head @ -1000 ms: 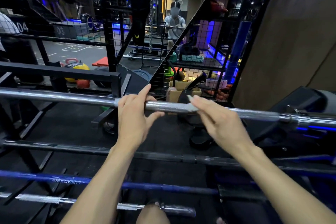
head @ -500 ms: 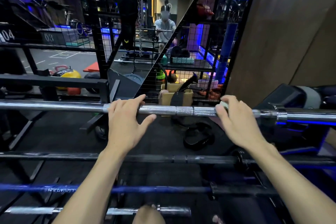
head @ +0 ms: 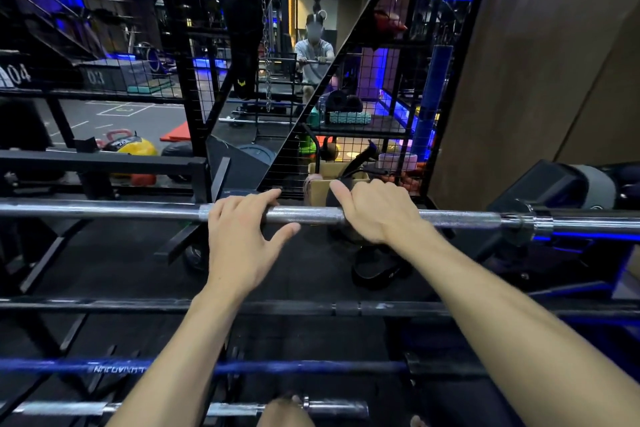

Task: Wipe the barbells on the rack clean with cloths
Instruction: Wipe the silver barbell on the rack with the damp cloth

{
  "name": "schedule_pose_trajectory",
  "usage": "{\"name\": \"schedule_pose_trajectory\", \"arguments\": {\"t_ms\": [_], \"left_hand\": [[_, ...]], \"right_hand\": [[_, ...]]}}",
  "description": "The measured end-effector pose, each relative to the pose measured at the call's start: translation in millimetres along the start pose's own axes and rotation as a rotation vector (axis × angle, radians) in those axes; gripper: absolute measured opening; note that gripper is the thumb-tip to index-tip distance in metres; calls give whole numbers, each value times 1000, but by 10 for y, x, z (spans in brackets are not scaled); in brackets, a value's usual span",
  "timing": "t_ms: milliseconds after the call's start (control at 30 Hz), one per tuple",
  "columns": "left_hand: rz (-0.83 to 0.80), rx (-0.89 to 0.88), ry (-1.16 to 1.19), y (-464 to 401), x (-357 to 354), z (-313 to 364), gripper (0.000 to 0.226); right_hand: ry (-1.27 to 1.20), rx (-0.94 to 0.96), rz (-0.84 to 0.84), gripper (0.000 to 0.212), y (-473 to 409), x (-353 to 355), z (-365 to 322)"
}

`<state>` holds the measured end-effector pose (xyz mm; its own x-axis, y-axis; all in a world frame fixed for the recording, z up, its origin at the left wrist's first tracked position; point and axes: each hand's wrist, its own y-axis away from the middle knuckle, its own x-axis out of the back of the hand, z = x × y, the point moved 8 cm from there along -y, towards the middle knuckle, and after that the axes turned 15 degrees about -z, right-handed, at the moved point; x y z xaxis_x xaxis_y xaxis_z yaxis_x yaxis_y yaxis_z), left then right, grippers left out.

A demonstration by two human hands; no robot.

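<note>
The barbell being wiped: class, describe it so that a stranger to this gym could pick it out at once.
Find the rack of horizontal bars in front of the person. The silver barbell is the highest and farthest of them, running the full width of the view, with the left hand and the right hand on it. Below it lie a black bar, a blue bar and a shorter silver bar; only this one is bright, knurled chrome.

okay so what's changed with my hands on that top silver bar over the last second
The right hand slid right along the top silver barbell, then back left, and now sits close to the left hand, fingers draped over the bar. A pale cloth glimpsed under it earlier is hidden now. The left hand kept its place on the bar; the lower barbells stayed put.
</note>
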<state>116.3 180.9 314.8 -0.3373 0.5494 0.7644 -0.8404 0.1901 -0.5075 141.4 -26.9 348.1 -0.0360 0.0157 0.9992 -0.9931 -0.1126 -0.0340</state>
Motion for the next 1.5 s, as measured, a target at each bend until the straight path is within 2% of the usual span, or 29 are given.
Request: {"name": "schedule_pose_trajectory", "arguments": {"t_ms": [67, 100, 133, 167, 200, 267, 300, 367, 400, 467, 567, 700, 733, 767, 833, 933, 1000, 1067, 1133, 1200, 1300, 1333, 1367, 1400, 1433, 1500], "left_hand": [[-6, -1, 12, -3, -5, -7, 60], [-10, 0, 14, -10, -9, -15, 60], [-14, -2, 10, -17, -9, -21, 61], [-13, -7, 5, -22, -7, -28, 61], [-7, -11, 1, -20, -3, -40, 61], [8, -11, -8, -5, 0, -58, 61], [13, -11, -14, 3, 1, -56, 60], [20, -15, -13, 10, 1, -46, 59], [23, -14, -8, 8, 6, -46, 58], [17, -9, 4, -2, 9, -37, 56], [27, -5, 10, -16, 12, -21, 54], [25, -5, 25, -1, 9, -44, 55], [21, -9, 24, 0, 10, -47, 55], [20, -12, 22, -5, 11, -48, 56], [24, -9, 20, -10, 10, -54, 56], [34, -15, 12, -6, 10, -47, 57], [41, -17, 6, 3, 13, -49, 57], [40, -12, 4, 14, 12, -40, 57], [35, -14, 11, 0, 9, -20, 57], [28, -5, 23, -14, 14, -19, 57], [10, -4, 26, -22, 9, -21, 58], [3, -3, 29, -28, 7, -23, 59], [0, 1, 30, -32, 10, -35, 60], [0, 8, 28, -33, 15, -47, 61], [0, 12, 25, -31, 19, -51, 61], [1, 16, 15, -23, 26, -49, 63]], "right_hand": [[-219, -45, -261, 82, -119, -62, 87], [-403, -54, -357, 94, -165, -98, 150], [-529, -52, -394, 97, -179, -109, 183], [-551, -22, -353, 91, -164, -93, 170], [-462, 47, -230, 79, -136, -66, 139], [-148, 203, 72, 56, 107, -131, -10], [-51, 251, 162, 53, 264, -224, -78], [-79, 259, 259, 47, 375, -323, -69], [-85, 209, 274, 45, 342, -287, -56], [-10, 76, 266, 54, 203, -164, -70], [13, 15, 110, 65, -51, -20, -111], [-328, -56, -364, 66, -378, -181, -23], [-405, -73, -443, 74, -413, -214, -24], [-427, -66, -442, 79, -435, -205, -36], [-353, -4, -258, 75, -363, -75, -92], [-108, 205, 102, 62, 25, 2, -372], [-51, 260, 185, 67, 199, -65, -503], [-45, 220, 179, 68, 138, -80, -490], [-41, 133, 109, 68, -20, -41, -446], [-92, 78, -17, 79, -216, -29, -436], [-357, 7, -492, 101, -435, -228, -389], [-428, -7, -587, 105, -458, -276, -372], [-433, 0, -580, 106, -471, -263, -370], [-346, 22, -452, 106, -498, -210, -362], [-180, 65, -248, 100, -468, -142, -389], [103, 161, 138, 67, -161, -136, -586]]}}
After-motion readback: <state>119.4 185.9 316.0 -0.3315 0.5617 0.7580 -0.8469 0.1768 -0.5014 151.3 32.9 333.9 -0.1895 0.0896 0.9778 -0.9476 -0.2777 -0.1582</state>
